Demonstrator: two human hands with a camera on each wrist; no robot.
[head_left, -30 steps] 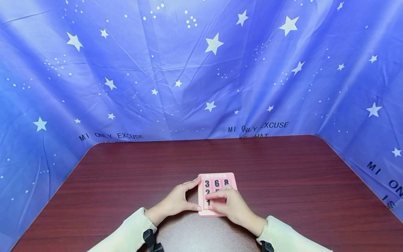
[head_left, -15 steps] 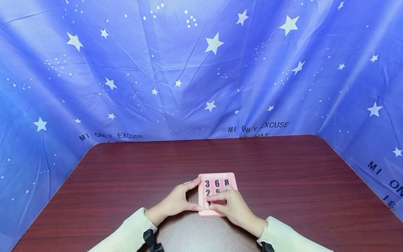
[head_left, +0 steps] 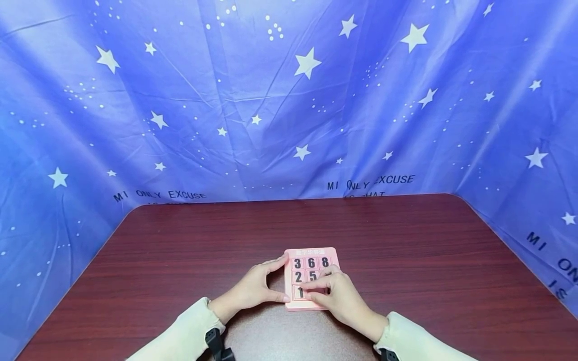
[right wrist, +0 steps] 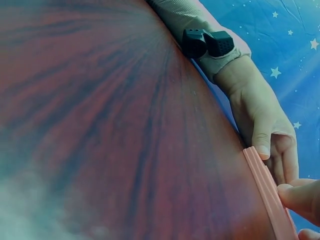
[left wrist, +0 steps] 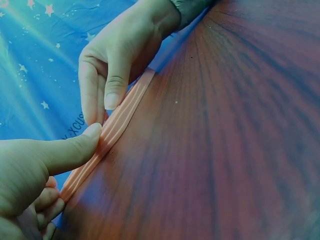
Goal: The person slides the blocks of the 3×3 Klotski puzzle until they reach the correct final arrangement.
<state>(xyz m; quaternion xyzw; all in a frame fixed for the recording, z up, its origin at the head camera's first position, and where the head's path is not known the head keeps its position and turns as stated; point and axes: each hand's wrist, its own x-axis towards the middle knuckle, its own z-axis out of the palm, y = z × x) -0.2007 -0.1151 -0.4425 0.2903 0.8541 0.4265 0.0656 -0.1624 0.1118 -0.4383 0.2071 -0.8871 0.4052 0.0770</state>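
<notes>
A pink number slide puzzle lies on the table, with black numerals on its tiles: 3, 6, 8 along the top, 2 and 5 below, and 1 at the lower left. My left hand grips its left side, thumb at the near corner and fingers at the far one. Over the lower tiles is my right hand, index fingertip and thumb tip just right of the 1 tile. It hides the lower right tiles. The left wrist view shows the puzzle's ridged side edge-on.
The dark red wood-grain table extends around the puzzle. Behind and beside it hangs a blue cloth with white stars and lettering. Black wrist devices sit on pale sleeves.
My right hand has shifted slightly right along the lower row, bringing the 1 and more of the 8 and 5 into sight. The left hand and the puzzle's frame stay in place.
</notes>
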